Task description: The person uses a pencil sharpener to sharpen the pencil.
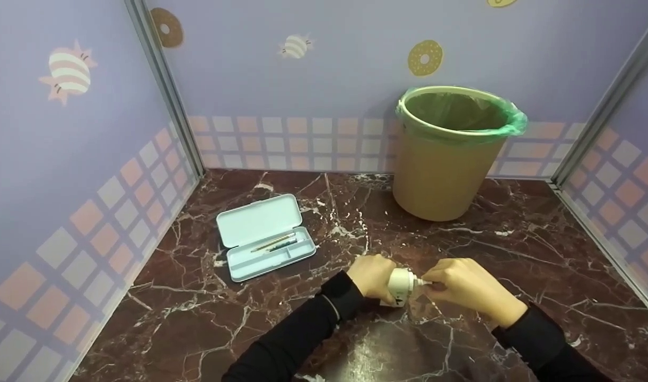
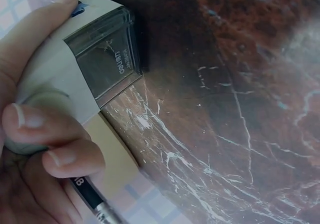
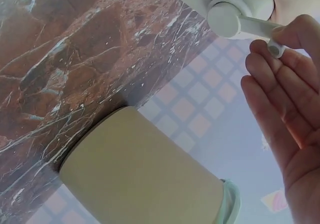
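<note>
My left hand (image 1: pixel 370 276) grips a white crank pencil sharpener (image 1: pixel 400 286) near the table's middle. A clear, dark-looking shavings drawer (image 2: pixel 107 59) shows on the sharpener's side in the left wrist view. Beside the curled left fingers, the dark end of a pencil (image 2: pixel 87 191) with a silvery band sticks out; its other end is hidden behind the fingers. My right hand (image 1: pixel 459 281) pinches the knob of the white crank handle (image 3: pixel 255 28) between thumb and fingertips, its other fingers spread loosely below.
An open light-blue pencil case (image 1: pixel 260 220) lies to the left, with several pencils (image 1: pixel 279 243) inside. Behind the hands stands a tan waste bin (image 1: pixel 443 175) with a green bag liner (image 1: pixel 516 124). Small white bits dot the dark marble table (image 1: pixel 196 318); patterned walls enclose it.
</note>
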A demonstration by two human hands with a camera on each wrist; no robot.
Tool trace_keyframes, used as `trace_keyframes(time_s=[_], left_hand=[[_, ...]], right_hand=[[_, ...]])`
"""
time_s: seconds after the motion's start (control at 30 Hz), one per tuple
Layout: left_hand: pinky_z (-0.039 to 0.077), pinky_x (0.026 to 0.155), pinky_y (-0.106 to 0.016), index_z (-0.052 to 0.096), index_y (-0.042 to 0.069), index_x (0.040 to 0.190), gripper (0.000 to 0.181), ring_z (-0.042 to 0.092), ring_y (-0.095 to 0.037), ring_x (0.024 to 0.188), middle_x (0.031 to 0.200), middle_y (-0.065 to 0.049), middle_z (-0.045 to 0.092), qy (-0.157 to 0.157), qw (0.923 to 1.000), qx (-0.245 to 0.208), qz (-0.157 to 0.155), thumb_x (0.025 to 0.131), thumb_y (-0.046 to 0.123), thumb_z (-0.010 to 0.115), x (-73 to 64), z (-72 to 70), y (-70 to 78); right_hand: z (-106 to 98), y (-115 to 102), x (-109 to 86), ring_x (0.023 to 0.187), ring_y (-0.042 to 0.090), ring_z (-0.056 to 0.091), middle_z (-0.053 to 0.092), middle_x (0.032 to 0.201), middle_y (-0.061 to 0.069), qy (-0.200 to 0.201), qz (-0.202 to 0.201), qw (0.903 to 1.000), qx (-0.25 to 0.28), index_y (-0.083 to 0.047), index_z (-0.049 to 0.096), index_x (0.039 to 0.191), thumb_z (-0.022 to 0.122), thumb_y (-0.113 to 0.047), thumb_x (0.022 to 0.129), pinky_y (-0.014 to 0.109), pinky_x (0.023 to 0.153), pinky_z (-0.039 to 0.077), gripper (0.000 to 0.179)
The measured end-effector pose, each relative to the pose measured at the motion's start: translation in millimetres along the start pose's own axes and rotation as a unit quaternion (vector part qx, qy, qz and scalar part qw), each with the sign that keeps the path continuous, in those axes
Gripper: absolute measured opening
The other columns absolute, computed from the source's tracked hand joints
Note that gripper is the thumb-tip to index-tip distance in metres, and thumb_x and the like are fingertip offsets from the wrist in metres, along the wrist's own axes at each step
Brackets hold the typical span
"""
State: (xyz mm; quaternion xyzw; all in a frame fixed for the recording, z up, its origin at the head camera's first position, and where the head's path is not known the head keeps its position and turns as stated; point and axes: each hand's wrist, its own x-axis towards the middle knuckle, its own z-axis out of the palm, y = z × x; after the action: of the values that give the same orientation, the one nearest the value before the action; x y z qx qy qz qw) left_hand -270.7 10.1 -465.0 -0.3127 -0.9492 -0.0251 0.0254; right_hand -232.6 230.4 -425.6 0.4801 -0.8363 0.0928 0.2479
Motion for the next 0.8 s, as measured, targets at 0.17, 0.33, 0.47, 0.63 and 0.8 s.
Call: trace_keyframes(time_s=[0.17,0.33,0.47,0.63,0.8], left_hand=[[0.057,0.061,-0.03,0.073,0.017,0.091,0.044,0.07,-0.014,0.072,0.085,0.004,0.076,0.004,0.9999,0.009,0.005,0.062,0.045,0.093,-2.0,-0.7,1.4],[0.058,0.063,-0.031,0.073,0.016,0.092,0.045,0.072,-0.015,0.074,0.087,0.004,0.077,0.008,0.9999,0.01,0.007,0.062,0.044,0.093,-3.5,-1.1,3.2],[0.058,0.062,-0.031,0.073,0.017,0.091,0.045,0.072,-0.015,0.073,0.086,0.004,0.078,0.009,0.9999,0.007,0.013,0.061,0.044,0.093,-3.4,1.3,3.8],[0.058,0.062,-0.03,0.073,0.017,0.092,0.045,0.071,-0.013,0.071,0.086,0.004,0.077,0.004,0.9999,0.003,0.011,0.062,0.044,0.093,-1.7,2.4,2.1],[0.058,0.063,-0.03,0.072,0.016,0.092,0.045,0.07,-0.013,0.071,0.086,0.004,0.077,0.004,0.9999,0.001,0.013,0.062,0.044,0.093,-1.8,0.5,0.9]], right_hand=[[1,4,1.1,0.059,0.006,0.062,0.072,0.072,-0.008,0.007,0.01,0.9999,0.002,-0.017,0.078,0.081,0.087,-0.012,0.069,0.022,0.054,0.049,0.016],[2,9,2.9,0.064,0.01,0.067,0.075,0.075,-0.004,-0.009,0.032,0.9994,0.005,-0.015,0.079,0.084,0.086,-0.007,0.072,0.026,0.058,0.053,0.016],[4,15,3.8,0.065,0.012,0.067,0.075,0.077,-0.003,-0.024,0.05,0.9985,-0.002,-0.013,0.08,0.087,0.085,-0.006,0.075,0.029,0.059,0.054,0.015],[7,21,6.3,0.065,0.012,0.068,0.076,0.078,-0.002,-0.027,0.052,0.9982,-0.011,-0.012,0.082,0.09,0.085,-0.008,0.077,0.03,0.058,0.055,0.014],[10,22,8.5,0.066,0.014,0.069,0.077,0.081,0.0,-0.044,0.071,0.9963,-0.019,-0.012,0.082,0.092,0.082,-0.009,0.08,0.032,0.058,0.055,0.012]])
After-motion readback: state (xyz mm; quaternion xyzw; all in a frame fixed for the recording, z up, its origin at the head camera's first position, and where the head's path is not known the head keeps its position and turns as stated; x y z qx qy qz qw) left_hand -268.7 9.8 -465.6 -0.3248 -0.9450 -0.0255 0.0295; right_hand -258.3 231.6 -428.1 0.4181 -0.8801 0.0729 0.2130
